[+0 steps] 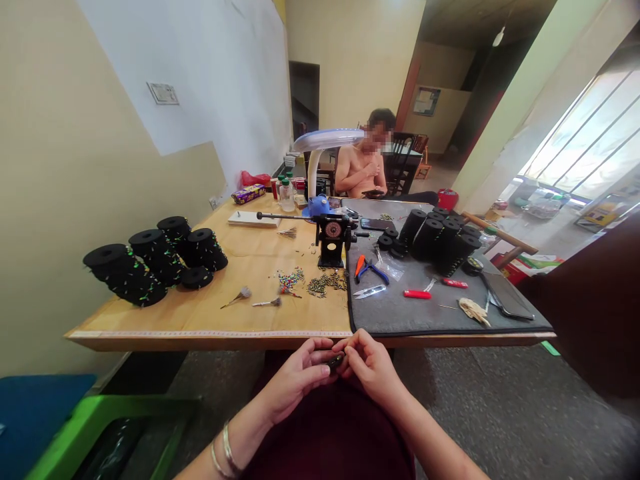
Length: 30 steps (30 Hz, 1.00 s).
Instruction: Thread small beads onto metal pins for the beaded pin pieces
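Observation:
In front of my lap, just below the table's front edge, my left hand [306, 368] is closed around a small dark, shiny object [335, 362] whose kind I cannot make out. My right hand [369, 363] meets it from the other side, thumb and index finger pinched together at the object's upper end. Whatever is between those fingertips is too small to name. Beyond my hands lie a pile of coloured beads [291, 280] and a pile of dark, brassy small pieces [324, 285]. Small brush-like bundles [243, 293] rest on the wood nearby.
A black hand-cranked winder [331, 240] stands mid-table before a lamp [327, 139]. Black foam rolls [111, 257] occupy the left; more rolls [429, 237] stand on the grey mat [400, 319]. Pliers [370, 268], snips [370, 291] and a phone [377, 225] lie there. A person [361, 170] sits opposite.

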Each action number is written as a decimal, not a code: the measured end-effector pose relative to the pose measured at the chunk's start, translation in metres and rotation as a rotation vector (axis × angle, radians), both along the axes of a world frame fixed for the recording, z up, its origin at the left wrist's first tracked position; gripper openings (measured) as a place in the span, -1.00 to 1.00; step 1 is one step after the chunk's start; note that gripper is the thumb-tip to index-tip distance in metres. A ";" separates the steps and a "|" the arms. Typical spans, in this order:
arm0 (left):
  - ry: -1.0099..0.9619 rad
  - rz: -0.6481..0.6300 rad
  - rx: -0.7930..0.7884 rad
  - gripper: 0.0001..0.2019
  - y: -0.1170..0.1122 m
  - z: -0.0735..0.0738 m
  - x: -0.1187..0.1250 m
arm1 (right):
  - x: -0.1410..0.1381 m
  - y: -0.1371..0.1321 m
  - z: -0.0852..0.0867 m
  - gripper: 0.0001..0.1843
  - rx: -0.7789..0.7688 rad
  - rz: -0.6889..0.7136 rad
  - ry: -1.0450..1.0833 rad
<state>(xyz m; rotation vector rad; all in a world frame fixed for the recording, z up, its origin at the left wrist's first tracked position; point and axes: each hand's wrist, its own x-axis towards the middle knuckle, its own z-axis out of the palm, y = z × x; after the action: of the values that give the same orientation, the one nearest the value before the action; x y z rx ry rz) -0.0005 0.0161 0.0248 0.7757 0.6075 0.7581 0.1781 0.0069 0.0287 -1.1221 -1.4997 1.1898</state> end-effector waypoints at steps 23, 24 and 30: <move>0.240 0.033 0.137 -0.78 -0.001 0.000 0.011 | -0.003 -0.008 -0.010 -0.85 0.559 -0.055 -0.541; 0.230 0.039 0.119 -0.79 -0.001 0.000 0.012 | -0.003 -0.008 -0.011 -0.84 0.547 -0.059 -0.535; 0.164 0.028 0.011 -0.85 -0.004 0.006 0.016 | -0.006 -0.009 -0.008 -0.84 0.589 -0.049 -0.526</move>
<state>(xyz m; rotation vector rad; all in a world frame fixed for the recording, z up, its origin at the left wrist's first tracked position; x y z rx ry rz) 0.0156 0.0121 0.0306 0.8464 0.7639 0.7287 0.1718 -0.0020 0.0207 -1.0833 -2.0246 0.3622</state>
